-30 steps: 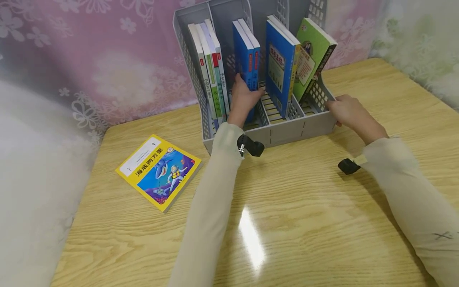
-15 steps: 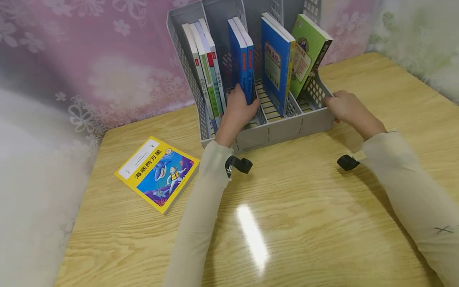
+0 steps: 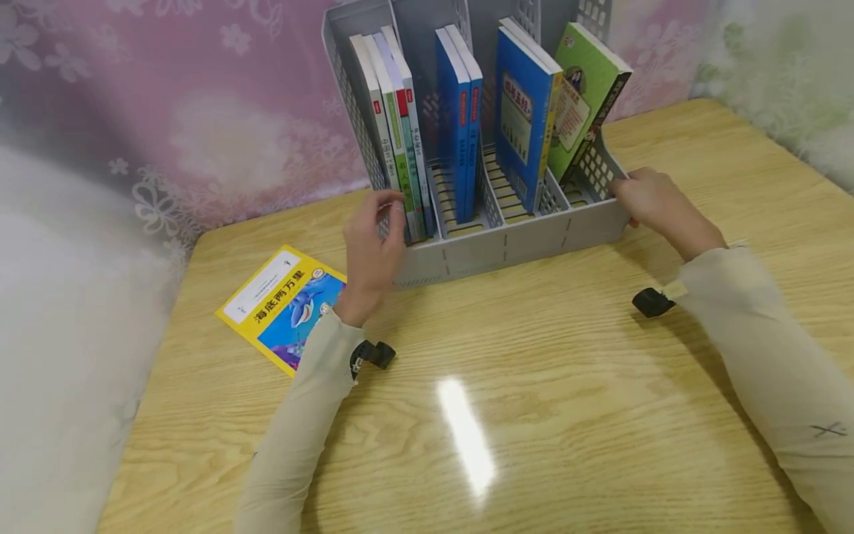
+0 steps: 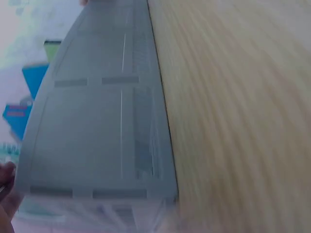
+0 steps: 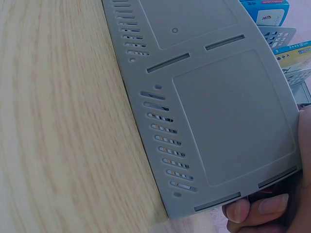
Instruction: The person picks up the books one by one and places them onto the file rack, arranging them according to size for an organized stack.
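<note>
A grey desktop book organizer (image 3: 477, 256) with several compartments stands on the wooden table. My left hand (image 3: 370, 248) is at its front left corner, with curled fingers and thumb around the low side edge. In the left wrist view, only fingertips (image 4: 7, 172) show beside the organizer's front panel (image 4: 77, 141). My right hand (image 3: 657, 204) grips the front right corner; in the right wrist view, its fingers (image 5: 265, 206) curl around the end of the panel (image 5: 233, 116). Two blue books (image 3: 460, 148) stand upright in the second compartment from the left.
Several thin books (image 3: 400, 148) fill the left compartment. A thicker blue book (image 3: 523, 122) and a leaning green book (image 3: 580, 104) stand to the right. A yellow book (image 3: 276, 297) lies on the table (image 3: 534, 400), partly behind my left forearm. A patterned curtain (image 3: 233, 111) hangs behind.
My left hand has let go of the two blue books and moved left and toward me to the organizer's front left corner. My right hand keeps its hold.
</note>
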`<state>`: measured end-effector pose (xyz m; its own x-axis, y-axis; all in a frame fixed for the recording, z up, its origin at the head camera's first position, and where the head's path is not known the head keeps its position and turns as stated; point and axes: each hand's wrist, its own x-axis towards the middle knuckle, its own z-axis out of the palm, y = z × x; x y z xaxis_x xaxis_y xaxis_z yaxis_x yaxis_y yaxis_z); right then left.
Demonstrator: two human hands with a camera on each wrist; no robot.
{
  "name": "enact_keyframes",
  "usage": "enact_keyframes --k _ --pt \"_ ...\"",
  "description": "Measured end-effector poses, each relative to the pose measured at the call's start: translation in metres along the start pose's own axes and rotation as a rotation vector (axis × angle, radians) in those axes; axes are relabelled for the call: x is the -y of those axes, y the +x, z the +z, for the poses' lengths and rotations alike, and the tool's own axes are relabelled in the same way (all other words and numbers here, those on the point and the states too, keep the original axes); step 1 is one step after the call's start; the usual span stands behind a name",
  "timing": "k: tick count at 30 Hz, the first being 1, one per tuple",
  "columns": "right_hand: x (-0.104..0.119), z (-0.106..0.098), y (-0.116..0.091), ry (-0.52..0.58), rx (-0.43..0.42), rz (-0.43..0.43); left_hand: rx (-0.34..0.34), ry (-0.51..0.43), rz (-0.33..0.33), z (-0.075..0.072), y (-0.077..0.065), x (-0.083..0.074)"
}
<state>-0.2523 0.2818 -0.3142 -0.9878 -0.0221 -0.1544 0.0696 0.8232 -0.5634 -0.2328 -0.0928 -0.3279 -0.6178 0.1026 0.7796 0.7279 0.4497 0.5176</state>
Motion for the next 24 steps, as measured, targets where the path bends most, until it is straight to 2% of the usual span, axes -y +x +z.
enact_keyframes --k 3,4,5,7,8,9,12,14,15,17,19,22,24 --pt "-0.001 0.000 0.000 0.008 0.000 0.002 -0.113 0.052 -0.012 -0.019 0.002 0.013" --pt "-0.001 0.000 0.000 0.007 0.003 0.002 -0.131 0.077 -0.032 -0.027 0.004 0.018" --pt "-0.001 0.000 0.000 0.010 0.005 0.002 -0.136 0.102 -0.065 -0.036 0.006 0.024" --pt "-0.001 0.000 0.000 0.013 0.008 0.002 -0.088 0.184 -0.184 -0.057 0.010 0.034" --pt "-0.001 0.000 0.000 0.014 0.010 0.002 -0.031 0.245 -0.271 -0.070 0.010 0.039" --pt "-0.001 -0.001 0.000 0.013 0.014 0.002 0.057 0.305 -0.370 -0.083 0.010 0.043" --pt "-0.002 -0.001 0.000 0.019 0.023 0.000 0.422 0.508 -0.656 -0.122 0.008 0.054" --pt "-0.002 0.000 0.000 0.018 0.023 -0.001 0.656 0.596 -0.796 -0.143 0.004 0.060" --pt "-0.003 0.000 0.000 0.021 0.026 0.000 0.742 0.612 -0.852 -0.153 0.002 0.063" --pt "-0.003 0.001 0.001 0.024 0.027 0.002 0.842 0.639 -0.951 -0.168 -0.002 0.068" --pt "-0.003 0.001 0.001 0.023 0.026 0.002 0.898 0.635 -1.027 -0.180 -0.005 0.072" --pt "-0.003 0.000 0.001 0.020 0.027 -0.001 0.963 0.644 -1.146 -0.193 -0.009 0.073" --pt "-0.002 -0.001 0.001 0.019 0.027 -0.003 0.973 0.653 -1.227 -0.199 -0.013 0.079"
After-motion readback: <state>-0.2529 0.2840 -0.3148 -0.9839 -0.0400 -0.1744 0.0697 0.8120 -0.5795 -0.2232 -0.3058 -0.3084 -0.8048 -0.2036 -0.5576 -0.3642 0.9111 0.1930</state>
